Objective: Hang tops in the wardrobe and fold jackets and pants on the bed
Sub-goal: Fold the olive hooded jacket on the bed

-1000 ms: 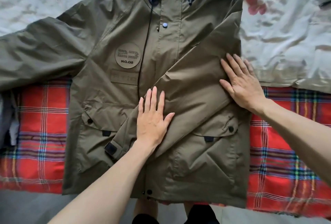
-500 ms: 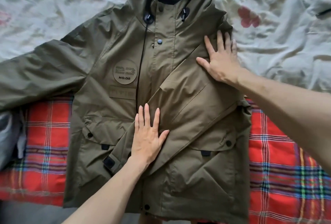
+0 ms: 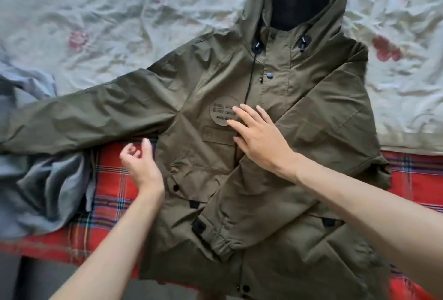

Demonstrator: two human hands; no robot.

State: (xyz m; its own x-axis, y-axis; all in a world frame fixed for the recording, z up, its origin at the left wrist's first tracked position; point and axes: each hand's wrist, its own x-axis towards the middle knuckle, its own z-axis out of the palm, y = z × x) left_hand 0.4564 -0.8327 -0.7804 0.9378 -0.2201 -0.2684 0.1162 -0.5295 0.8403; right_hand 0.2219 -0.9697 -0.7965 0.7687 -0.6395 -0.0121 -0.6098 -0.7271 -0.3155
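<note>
An olive-green hooded jacket point(image 3: 282, 175) lies face up on the bed, hood at the top. Its right-side sleeve is folded diagonally across the front, cuff low at the middle. The other sleeve point(image 3: 91, 112) stretches out flat to the left. My right hand point(image 3: 259, 136) lies open and flat on the chest, fingertips touching the round logo patch point(image 3: 220, 112). My left hand point(image 3: 139, 163) hovers over the plaid blanket just under the armpit of the outstretched sleeve, fingers loosely curled, holding nothing.
A red plaid blanket point(image 3: 110, 187) covers the near part of the bed. A crumpled white floral sheet point(image 3: 100, 21) covers the far part. A grey garment point(image 3: 43, 189) is bunched at the left edge, partly under the sleeve.
My right hand moved from the jacket's right shoulder to the centre chest. My left hand lifted off the folded sleeve and shifted left to the armpit of the outstretched sleeve.
</note>
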